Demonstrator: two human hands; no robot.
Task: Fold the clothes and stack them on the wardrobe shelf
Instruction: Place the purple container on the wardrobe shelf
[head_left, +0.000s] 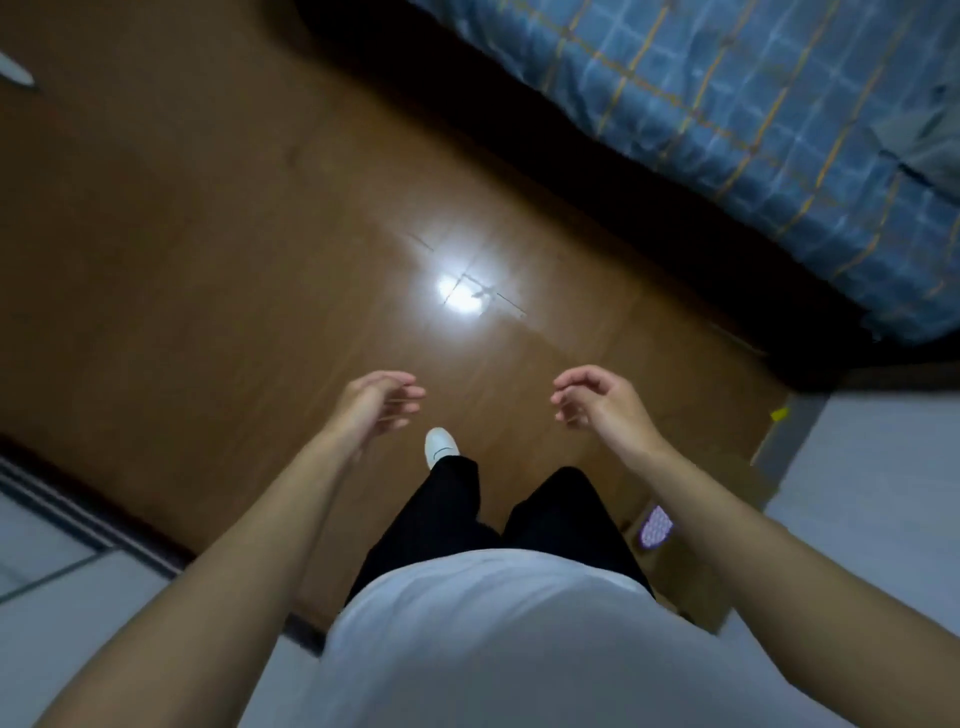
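My left hand (379, 410) and right hand (597, 400) hang out in front of me over the brown wooden floor (208, 234), fingers loosely curled and grasping nothing. They are apart from each other, palms turned inward. Between them, lower down, my white shoe (440, 447) shows at the end of my black trousers (545, 519), with my white shirt (493, 649) nearest.

A bright lamp reflection (460, 293) sits on the floor just beyond my hands. On the far right stands the bed (753, 130) with its blue checked cover. A grey fold of cloth (935, 135) lies on it at the right edge; I cannot tell whether it is one of the clothes to fold.

Near right, a pale surface (883, 467) borders the floor, with a small yellow scrap (779, 414) at its edge and a purple dotted thing (655, 527) beside my right forearm. Near left runs a pale panel (52, 597) with a dark edge.
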